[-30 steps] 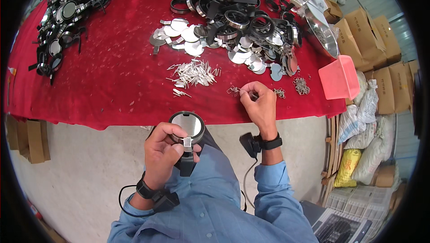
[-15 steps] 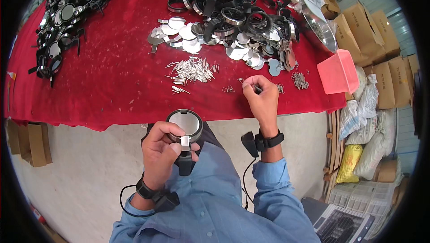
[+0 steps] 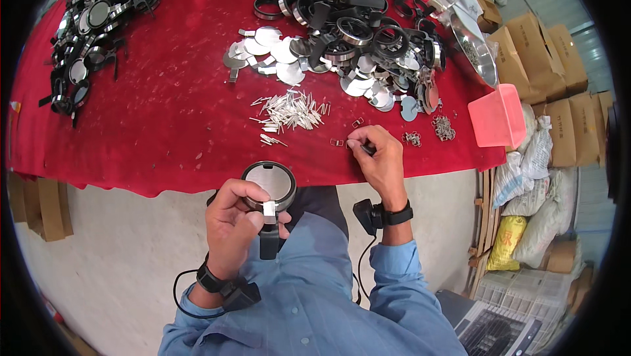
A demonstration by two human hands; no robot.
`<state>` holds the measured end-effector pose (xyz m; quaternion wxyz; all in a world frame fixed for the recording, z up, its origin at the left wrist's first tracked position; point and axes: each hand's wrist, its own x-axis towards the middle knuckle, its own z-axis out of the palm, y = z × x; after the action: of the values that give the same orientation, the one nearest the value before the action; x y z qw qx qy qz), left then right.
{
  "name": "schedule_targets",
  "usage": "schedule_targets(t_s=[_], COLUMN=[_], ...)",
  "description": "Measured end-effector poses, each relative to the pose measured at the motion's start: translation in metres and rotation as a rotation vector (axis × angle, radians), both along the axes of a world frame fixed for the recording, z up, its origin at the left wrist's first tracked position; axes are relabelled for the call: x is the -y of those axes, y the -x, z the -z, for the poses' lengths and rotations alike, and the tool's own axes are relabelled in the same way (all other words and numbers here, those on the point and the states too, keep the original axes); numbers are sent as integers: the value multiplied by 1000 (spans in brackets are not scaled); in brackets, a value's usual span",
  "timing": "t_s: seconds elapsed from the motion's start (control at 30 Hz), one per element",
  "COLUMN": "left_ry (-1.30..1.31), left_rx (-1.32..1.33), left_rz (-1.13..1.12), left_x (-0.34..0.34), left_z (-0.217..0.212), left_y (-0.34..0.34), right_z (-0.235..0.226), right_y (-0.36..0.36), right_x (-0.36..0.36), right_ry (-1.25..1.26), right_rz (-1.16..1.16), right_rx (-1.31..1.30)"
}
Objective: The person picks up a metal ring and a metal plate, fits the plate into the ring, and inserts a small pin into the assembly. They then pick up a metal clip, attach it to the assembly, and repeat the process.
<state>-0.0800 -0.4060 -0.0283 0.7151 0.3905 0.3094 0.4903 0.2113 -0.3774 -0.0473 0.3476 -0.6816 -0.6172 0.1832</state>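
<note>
My left hand (image 3: pixel 233 224) grips a black round lid with a steel rim and a short black handle (image 3: pixel 269 243). A silver disc (image 3: pixel 269 182) lies inside its ring, and my thumb and forefinger close around the disc's metal tab (image 3: pixel 269 210). Over the front of the table, my right hand (image 3: pixel 380 159) is closed around a small dark object (image 3: pixel 369 150), mostly hidden by the fingers. Its fingertips are beside a small wire clip (image 3: pixel 337 142) on the cloth. Another wire clip (image 3: pixel 357 121) lies just beyond them.
Short metal pins (image 3: pixel 292 110) are heaped on the red cloth (image 3: pixel 177 126). Behind them lie silver discs (image 3: pixel 286 50) and black rings (image 3: pixel 355 31). Finished-looking lids (image 3: pixel 98 18) pile up far left. Clip heaps (image 3: pixel 444 128), a pink bin (image 3: pixel 496 116) and a metal bowl (image 3: pixel 473 47) stand right.
My right hand has moved slightly left and nearer to me. A wire clip formerly at its fingertips now lies apart on the cloth. My left hand keeps its hold on the lid.
</note>
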Motion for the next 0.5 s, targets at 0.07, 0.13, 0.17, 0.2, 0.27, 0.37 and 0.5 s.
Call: schedule_targets(t_s=[0.07,0.13,0.17,0.2,0.27,0.37,0.5], left_ry=[4,-3,-14,-12,-17,53,64], left_rx=[-1,1,0,3,-11,-16,-36], left_rz=[8,22,25,30,55,47,31], left_x=[-4,-10,-13,-14,-19,-21,-23], left_z=[2,4,4,3,1,-2,0], left_y=[-3,-5,-7,-9,-10,-15,-14], right_z=[3,4,2,1,-3,-9,-7], right_y=[-1,1,3,4,8,20,42], right_x=[1,2,1,1,3,10,13], right_ry=[30,55,48,41,62,64,100], right_rz=[59,118,118,116,145,137,80], right_rx=[-194,-387,-454,-520,-539,-620,-572])
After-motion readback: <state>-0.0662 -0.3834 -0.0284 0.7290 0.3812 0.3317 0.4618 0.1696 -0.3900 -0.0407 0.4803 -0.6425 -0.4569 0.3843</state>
